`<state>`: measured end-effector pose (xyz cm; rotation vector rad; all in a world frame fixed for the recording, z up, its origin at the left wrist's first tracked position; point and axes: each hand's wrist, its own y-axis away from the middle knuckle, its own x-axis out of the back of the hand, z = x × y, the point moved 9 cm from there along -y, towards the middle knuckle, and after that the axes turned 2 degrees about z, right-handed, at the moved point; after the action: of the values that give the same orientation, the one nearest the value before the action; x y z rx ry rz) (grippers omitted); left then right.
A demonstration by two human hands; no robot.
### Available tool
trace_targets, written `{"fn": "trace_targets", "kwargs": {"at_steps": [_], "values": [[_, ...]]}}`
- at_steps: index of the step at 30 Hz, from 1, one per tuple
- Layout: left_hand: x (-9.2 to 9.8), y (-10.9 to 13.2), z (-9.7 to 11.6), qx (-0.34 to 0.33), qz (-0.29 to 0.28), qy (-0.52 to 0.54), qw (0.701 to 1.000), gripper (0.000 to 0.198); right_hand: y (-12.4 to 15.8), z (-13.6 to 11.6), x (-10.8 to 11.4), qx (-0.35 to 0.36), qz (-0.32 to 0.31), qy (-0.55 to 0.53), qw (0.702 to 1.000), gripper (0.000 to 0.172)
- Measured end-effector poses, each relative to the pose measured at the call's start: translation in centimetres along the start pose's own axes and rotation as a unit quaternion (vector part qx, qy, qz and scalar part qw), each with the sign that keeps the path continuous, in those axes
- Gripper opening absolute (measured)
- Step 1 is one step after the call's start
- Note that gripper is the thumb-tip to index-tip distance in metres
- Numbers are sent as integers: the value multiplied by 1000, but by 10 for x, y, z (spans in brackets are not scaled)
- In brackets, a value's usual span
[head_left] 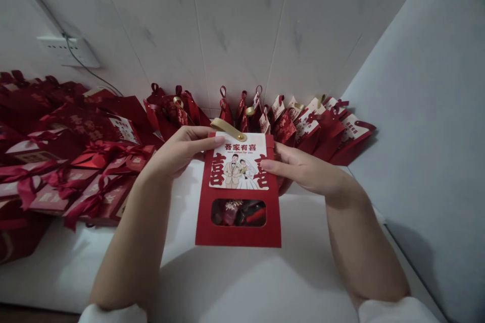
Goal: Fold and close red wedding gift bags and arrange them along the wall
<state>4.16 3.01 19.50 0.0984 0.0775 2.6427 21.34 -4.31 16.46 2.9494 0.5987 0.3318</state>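
I hold a flat red gift bag (238, 239) upright above a white table (235, 287). Its front has a white label with a cartoon couple, a gold strap at the top and a clear window showing wrapped sweets. My left hand (178, 151) grips the bag's upper left corner, thumb on the front by the gold strap. The upper right edge is pinched by my right hand (303, 169), thumb lying across the label. Both hands are closed on the bag.
A row of similar red bags (322, 126) leans against the tiled back wall. Red boxes tied with ribbon (94, 171) are piled at the left. A wall socket with a cable (70, 50) sits upper left. A plain wall closes the right side.
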Motion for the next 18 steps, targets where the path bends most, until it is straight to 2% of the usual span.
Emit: {"fn": "trace_targets", "kwargs": {"at_steps": [3,5,8,10,12,15,18], "values": [[-2,2,5,-32,-7,-70,997,26,0,-10,4,47,28,78,995,48],[-7,1,10,-74,-26,-161,984,26,-1,-20,5,94,70,136,984,43],[-22,1,15,-147,-53,-307,939,23,-8,-33,-4,165,109,186,963,37],[-29,1,16,-173,-63,-366,912,22,-13,-35,-10,188,120,189,956,27],[-30,0,13,-171,-67,-399,898,21,-17,-32,-4,183,157,185,953,15],[-25,-2,6,-134,-63,-442,885,20,-16,-26,17,164,226,180,943,21],[-23,-3,4,-120,-53,-465,875,19,-16,-25,21,163,214,160,950,21]]}}
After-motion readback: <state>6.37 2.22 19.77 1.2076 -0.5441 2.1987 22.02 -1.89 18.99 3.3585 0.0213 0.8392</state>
